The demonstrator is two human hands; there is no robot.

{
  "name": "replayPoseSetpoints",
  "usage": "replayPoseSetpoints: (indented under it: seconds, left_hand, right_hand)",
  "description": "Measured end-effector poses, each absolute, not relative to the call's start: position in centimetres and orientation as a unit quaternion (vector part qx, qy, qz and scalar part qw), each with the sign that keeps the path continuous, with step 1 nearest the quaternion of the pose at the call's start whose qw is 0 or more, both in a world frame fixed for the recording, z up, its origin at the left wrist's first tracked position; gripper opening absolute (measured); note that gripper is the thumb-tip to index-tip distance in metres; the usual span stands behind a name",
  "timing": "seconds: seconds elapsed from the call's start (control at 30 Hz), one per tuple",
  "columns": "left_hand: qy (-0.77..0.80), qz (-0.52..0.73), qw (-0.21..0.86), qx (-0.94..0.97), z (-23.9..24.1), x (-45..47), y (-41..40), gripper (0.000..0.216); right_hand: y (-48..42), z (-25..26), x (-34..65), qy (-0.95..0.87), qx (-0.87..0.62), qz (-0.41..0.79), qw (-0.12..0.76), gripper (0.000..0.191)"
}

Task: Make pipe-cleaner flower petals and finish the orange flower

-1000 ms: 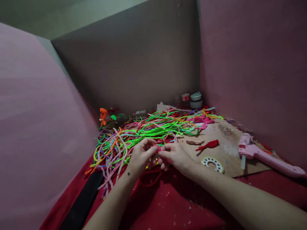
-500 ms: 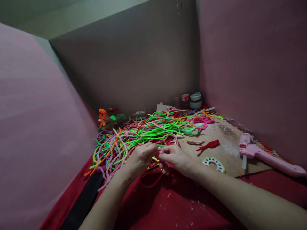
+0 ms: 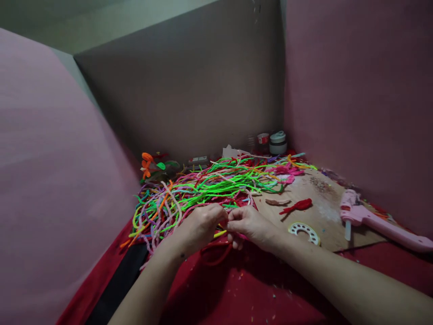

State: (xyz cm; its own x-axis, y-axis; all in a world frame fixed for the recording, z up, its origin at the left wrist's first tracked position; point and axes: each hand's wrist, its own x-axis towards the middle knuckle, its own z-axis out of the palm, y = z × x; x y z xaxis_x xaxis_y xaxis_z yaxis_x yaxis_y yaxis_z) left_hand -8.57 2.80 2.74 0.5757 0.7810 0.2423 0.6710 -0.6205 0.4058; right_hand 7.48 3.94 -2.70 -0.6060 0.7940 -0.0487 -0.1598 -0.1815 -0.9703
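My left hand [image 3: 205, 225] and my right hand [image 3: 251, 225] meet fingertip to fingertip at the front of the pile. Both are closed in a pinch on a red pipe cleaner [image 3: 219, 261], whose bent loop hangs below them over the red cloth. Fingers hide the exact spot where it is gripped. Just behind and left of the hands lies a heap of loose pipe cleaners [image 3: 219, 183] in green, pink, orange, purple and other colours. To the right, a twisted red pipe cleaner piece [image 3: 299, 205] rests on a wooden board [image 3: 328, 234].
On the board are a white ring with holes [image 3: 306, 229], a short pale pink piece [image 3: 278, 202] and a pink glue gun [image 3: 367, 216] at its right edge. An orange pipe cleaner flower [image 3: 146, 166] stands back left. A lidded jar [image 3: 278, 143] sits at the back; pink panels rise on both sides.
The hands keep their pinch and shift only slightly against each other; the red loop sits a little differently. The whole view has moved slightly, with things appearing a bit further right.
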Motion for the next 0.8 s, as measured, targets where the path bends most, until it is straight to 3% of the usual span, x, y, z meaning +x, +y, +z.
replayPoseSetpoints:
  seconds: [0.07, 0.27, 0.37, 0.53, 0.6, 0.73, 0.8]
  left_hand:
    - [0.435, 0.218, 0.163, 0.858, 2.7, -8.5, 2.8, 0.020]
    - [0.504, 0.333, 0.457, 0.653, 1.8, -8.4, 2.9, 0.026]
    - [0.524, 0.361, 0.436, 0.636, 1.2, -7.9, 2.7, 0.025]
    - [0.552, 0.390, 0.206, 0.708, 1.5, -6.4, 2.2, 0.018]
    - [0.561, 0.391, 0.241, 0.689, 1.8, -6.3, 2.3, 0.020]
    - [0.544, 0.368, 0.429, 0.620, 2.0, -7.0, 2.8, 0.024]
    - [0.538, 0.363, 0.455, 0.610, 1.9, -7.1, 2.9, 0.025]
  right_hand:
    - [3.8, -2.4, 7.5, -0.539, -0.299, 0.711, 0.338, 0.015]
    - [3.6, -1.8, 7.6, -0.522, -0.299, 0.711, 0.364, 0.023]
    - [3.7, -2.1, 7.5, -0.537, -0.288, 0.705, 0.364, 0.026]
    - [4.0, -2.4, 7.4, -0.549, -0.304, 0.688, 0.365, 0.024]
    - [4.1, -2.3, 7.4, -0.545, -0.306, 0.685, 0.375, 0.021]
    - [4.1, -2.2, 7.4, -0.518, -0.316, 0.689, 0.398, 0.023]
    - [4.1, -2.2, 7.3, -0.509, -0.321, 0.691, 0.401, 0.027]
